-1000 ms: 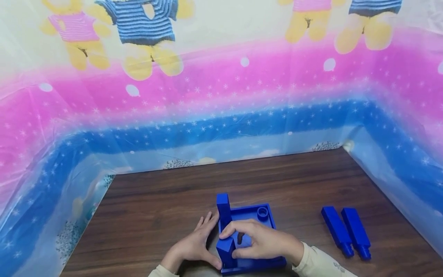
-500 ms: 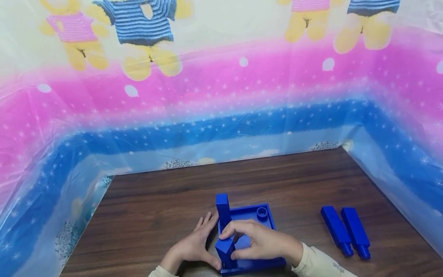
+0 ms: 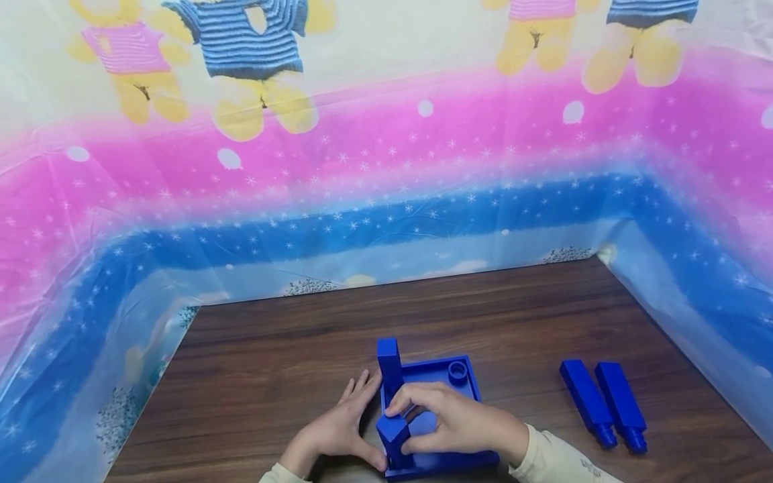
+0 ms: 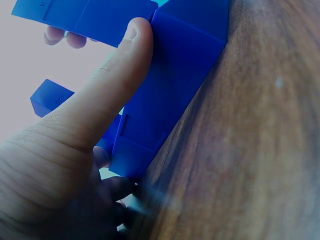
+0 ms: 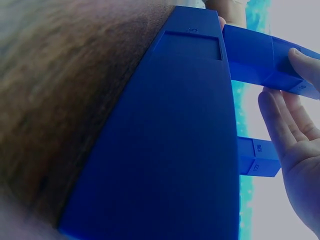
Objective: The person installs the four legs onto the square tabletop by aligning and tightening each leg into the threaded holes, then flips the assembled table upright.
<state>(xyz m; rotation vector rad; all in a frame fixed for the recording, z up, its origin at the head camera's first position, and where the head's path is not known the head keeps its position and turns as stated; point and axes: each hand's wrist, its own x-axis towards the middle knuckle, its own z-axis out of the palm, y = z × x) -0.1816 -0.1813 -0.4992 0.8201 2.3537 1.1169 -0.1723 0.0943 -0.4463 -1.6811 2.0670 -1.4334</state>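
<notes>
A shallow blue tray-like base [image 3: 443, 459] with a raised rim lies on the wooden table. Two square blue legs stand at its left corners, the far leg [image 3: 389, 355] and the near leg [image 3: 394, 439]. My right hand [image 3: 461, 422] grips the near leg between thumb and fingers; part of the base is hidden beneath it. My left hand [image 3: 338, 426] lies along the base's left side, fingers straight and spread, thumb at the near corner. In the left wrist view that thumb [image 4: 122, 70] presses the base's side. In the right wrist view, small numbers show on the legs.
A round socket [image 3: 457, 372] sits in the base's far right corner. Two loose blue legs [image 3: 584, 399] with narrow threaded-looking ends lie side by side to the right on the table [image 3: 290, 349]. A printed cloth [image 3: 386, 168] rises behind and around the table.
The right fingers have shifted slightly on the near leg, which looks turned a little. The left hand, the base and the loose legs stay in place.
</notes>
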